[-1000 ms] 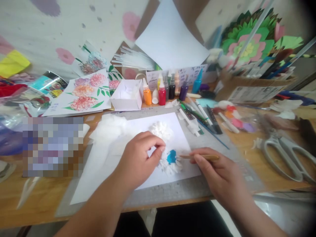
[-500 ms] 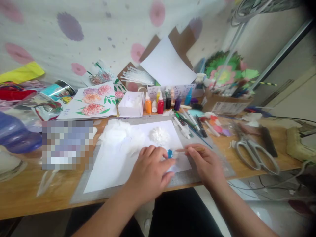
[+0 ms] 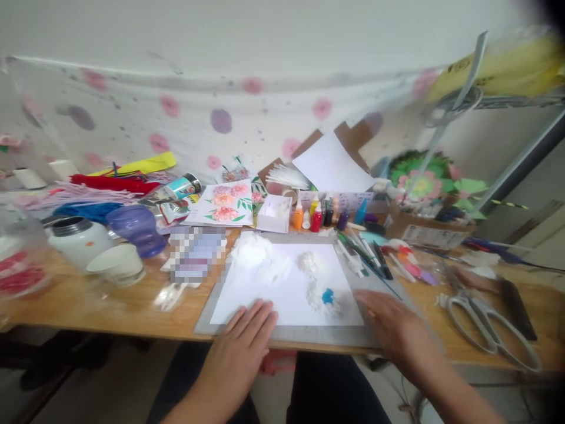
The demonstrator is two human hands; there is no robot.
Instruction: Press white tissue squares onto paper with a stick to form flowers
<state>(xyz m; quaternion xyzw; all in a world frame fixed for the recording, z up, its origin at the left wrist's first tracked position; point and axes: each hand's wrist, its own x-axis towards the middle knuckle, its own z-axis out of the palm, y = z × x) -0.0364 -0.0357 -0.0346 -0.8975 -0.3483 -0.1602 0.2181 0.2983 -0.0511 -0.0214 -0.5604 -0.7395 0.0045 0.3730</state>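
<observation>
My left hand [image 3: 241, 347] lies flat with fingers stretched out on the near edge of a white sheet [image 3: 269, 294] on a grey cutting mat [image 3: 309, 335]. My right hand [image 3: 395, 333] rests near the sheet's right corner; it is blurred and its fingers are hard to read. Between the hands, white crumpled tissue flowers [image 3: 315, 291] sit on the sheet, one with a blue spot [image 3: 327, 295]. A pile of white tissue [image 3: 251, 253] lies at the sheet's far left.
Small colour bottles [image 3: 315, 219] and a white box [image 3: 274, 213] stand behind the mat. Pens [image 3: 366, 253] lie to the right, large scissors [image 3: 481, 321] further right. Cups and jars [image 3: 115, 262] stand at left. A flower painting [image 3: 223, 206] leans at the back.
The view has pulled back and up. My left hand let go of the tissue flower and drew back to the sheet's near edge; my right hand moved away from the flower.
</observation>
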